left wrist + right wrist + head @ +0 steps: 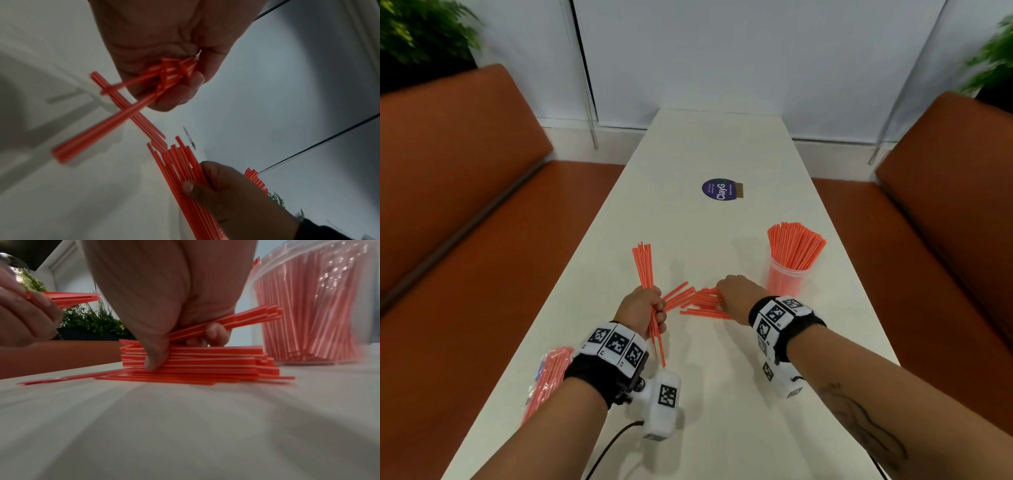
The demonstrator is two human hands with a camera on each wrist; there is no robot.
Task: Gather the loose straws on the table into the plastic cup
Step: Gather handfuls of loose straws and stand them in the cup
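Loose red straws with white stripes (698, 303) (195, 363) (185, 170) lie in a pile on the white table (722, 394). My left hand (643, 308) (164, 48) grips a bundle of straws (644, 263) that fans upward above the table. My right hand (736, 294) (164, 305) is down on the pile, thumb and fingers pinching a few straws (246, 318) lifted off it. A clear plastic cup (786, 279) (316, 308), packed with upright straws, stands just right of my right hand.
A plastic bag of straws (548, 380) lies at the table's left edge near my left forearm. A purple round sticker (719, 190) sits mid-table. Orange benches (465, 205) flank both sides. Plants (424, 31) stand in the far corners.
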